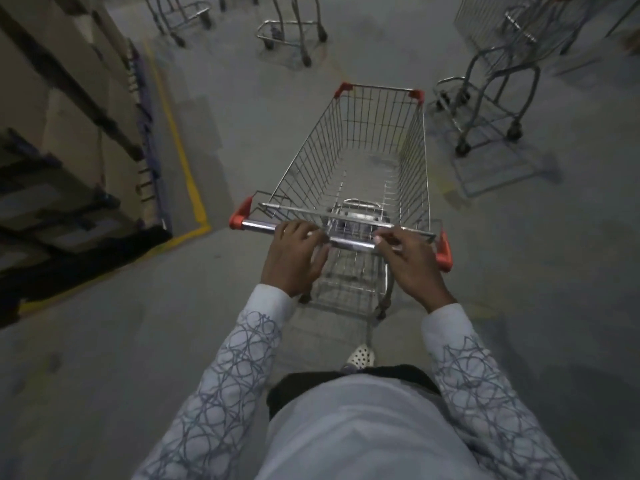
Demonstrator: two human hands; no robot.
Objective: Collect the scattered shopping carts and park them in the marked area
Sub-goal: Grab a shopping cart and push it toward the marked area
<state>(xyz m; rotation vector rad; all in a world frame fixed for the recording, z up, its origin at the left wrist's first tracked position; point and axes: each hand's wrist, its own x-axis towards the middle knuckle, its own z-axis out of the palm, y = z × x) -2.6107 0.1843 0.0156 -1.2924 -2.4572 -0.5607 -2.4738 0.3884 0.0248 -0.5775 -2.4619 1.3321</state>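
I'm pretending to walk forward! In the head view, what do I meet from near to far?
White clog → left hand and right hand on the cart handle → wire basket → another cart's wheeled frame.

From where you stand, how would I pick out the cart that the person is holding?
Find the yellow floor line on the left; just right of it, mid-floor, stands the shopping cart, capped red at its corners. Unlike the cart ahead and the cart on the right, its handle is held by the left grip and the right grip.
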